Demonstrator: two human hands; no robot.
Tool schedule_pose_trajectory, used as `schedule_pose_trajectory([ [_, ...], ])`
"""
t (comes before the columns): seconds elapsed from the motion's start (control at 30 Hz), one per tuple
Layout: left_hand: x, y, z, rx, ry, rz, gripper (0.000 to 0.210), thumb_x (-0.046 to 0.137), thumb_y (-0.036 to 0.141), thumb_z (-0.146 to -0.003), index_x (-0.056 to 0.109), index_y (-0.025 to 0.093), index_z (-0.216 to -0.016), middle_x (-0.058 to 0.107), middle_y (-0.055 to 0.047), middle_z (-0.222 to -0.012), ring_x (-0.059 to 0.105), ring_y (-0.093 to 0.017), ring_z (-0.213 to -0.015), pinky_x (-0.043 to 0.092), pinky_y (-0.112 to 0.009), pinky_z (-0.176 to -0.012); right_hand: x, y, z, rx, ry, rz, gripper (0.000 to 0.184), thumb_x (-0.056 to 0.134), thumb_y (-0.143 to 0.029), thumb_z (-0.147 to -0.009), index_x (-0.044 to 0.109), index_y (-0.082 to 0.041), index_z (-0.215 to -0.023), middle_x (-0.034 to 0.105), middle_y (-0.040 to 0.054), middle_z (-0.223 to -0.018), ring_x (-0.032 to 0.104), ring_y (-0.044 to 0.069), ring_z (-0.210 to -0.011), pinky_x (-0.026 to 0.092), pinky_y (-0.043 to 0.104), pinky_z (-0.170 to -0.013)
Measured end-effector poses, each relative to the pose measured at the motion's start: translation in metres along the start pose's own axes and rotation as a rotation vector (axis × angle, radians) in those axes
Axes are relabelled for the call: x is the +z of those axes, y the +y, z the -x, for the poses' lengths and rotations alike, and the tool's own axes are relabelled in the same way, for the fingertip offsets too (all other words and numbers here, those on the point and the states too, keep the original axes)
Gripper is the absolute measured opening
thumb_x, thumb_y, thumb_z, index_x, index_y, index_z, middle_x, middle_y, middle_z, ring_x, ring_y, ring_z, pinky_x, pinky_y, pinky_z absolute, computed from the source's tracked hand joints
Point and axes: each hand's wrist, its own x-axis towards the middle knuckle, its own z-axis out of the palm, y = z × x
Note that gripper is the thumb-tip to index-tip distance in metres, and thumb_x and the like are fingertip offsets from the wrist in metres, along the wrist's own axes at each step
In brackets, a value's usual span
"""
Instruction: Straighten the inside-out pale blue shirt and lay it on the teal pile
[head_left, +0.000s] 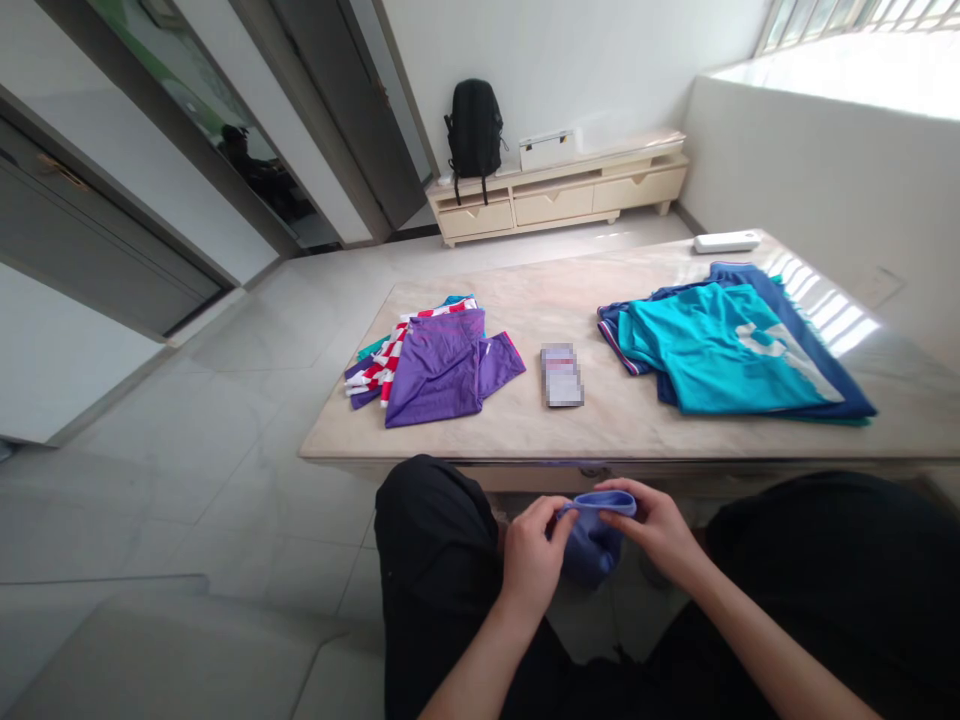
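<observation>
Between my knees, both hands hold up a blue garment [592, 548] by its rounded, banded opening. My left hand [534, 545] pinches the left side of that band between thumb and fingers. On the right side, my right hand [660, 525] grips the band, thumb in front and fingers behind. The rest of the cloth hangs bunched below; which kind of garment it is I cannot tell. Ahead on the table lie a purple folded garment [435, 365] on top of a red-and-white checked one [375, 372], and a teal shirt [731, 345] over dark blue clothes [847, 395].
A phone-sized object [562, 375], blurred out, lies mid-table [517, 440] between the two piles. Near the far right corner sits a white oblong device [727, 242]. A low cabinet [555, 203] by the wall carries a black backpack [475, 130] and a white box [547, 150].
</observation>
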Motion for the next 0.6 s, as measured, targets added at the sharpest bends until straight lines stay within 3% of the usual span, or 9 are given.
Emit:
schedule_pose_trajectory([
  [0.13, -0.0012, 0.0005, 0.0005, 0.076, 0.031, -0.021, 0.017, 0.057, 0.022, -0.099, 0.074, 0.021, -0.094, 0.068, -0.006, -0.100, 0.065, -0.019, -0.097, 0.050, -0.028, -0.087, -0.0023, -0.0011, 0.0006, 0.005, -0.110, 0.089, 0.051, 0.078, -0.047, -0.082, 0.072, -0.021, -0.126, 0.076, 0.0055, -0.109, 0.068, 0.026, -0.097, 0.051, 0.036, -0.090],
  [0.3, -0.0013, -0.0012, -0.0017, 0.074, 0.016, 0.045, 0.020, 0.055, 0.017, -0.098, 0.075, 0.021, -0.096, 0.070, -0.005, -0.097, 0.066, -0.019, -0.095, 0.050, -0.028, -0.086, -0.0019, 0.0002, 0.0000, -0.047, -0.112, 0.112, 0.036, 0.076, -0.052, -0.084, 0.075, -0.017, -0.092, 0.073, 0.0071, -0.098, 0.067, 0.026, -0.095, 0.050, 0.035, -0.088],
  [0.43, -0.0005, -0.0030, -0.0016, 0.086, 0.017, 0.085, 0.022, 0.056, 0.015, -0.097, 0.077, 0.021, -0.100, 0.073, -0.006, -0.099, 0.068, -0.020, -0.097, 0.051, -0.028, -0.087, -0.0007, 0.0008, 0.0004, -0.040, -0.133, 0.023, 0.034, 0.078, -0.047, -0.083, 0.074, -0.018, -0.098, 0.072, 0.0113, -0.121, 0.064, 0.030, -0.112, 0.046, 0.040, -0.100],
  [0.5, 0.0005, -0.0040, -0.0014, 0.093, 0.012, 0.105, 0.023, 0.056, 0.014, -0.097, 0.077, 0.021, -0.101, 0.074, -0.006, -0.100, 0.068, -0.019, -0.097, 0.052, -0.028, -0.088, -0.0006, 0.0028, 0.0010, -0.004, -0.162, 0.021, 0.032, 0.077, -0.045, -0.084, 0.071, -0.017, -0.100, 0.074, 0.0100, -0.112, 0.066, 0.027, -0.102, 0.049, 0.037, -0.091],
  [0.6, 0.0019, -0.0057, -0.0016, 0.102, 0.007, 0.122, 0.024, 0.056, 0.014, -0.098, 0.078, 0.021, -0.103, 0.074, -0.005, -0.102, 0.069, -0.019, -0.098, 0.052, -0.028, -0.089, -0.0010, 0.0084, 0.0010, -0.007, -0.122, 0.106, 0.029, 0.077, -0.043, -0.083, 0.064, -0.017, -0.090, 0.068, 0.0003, -0.081, 0.059, 0.017, -0.074, 0.044, 0.028, -0.068],
])
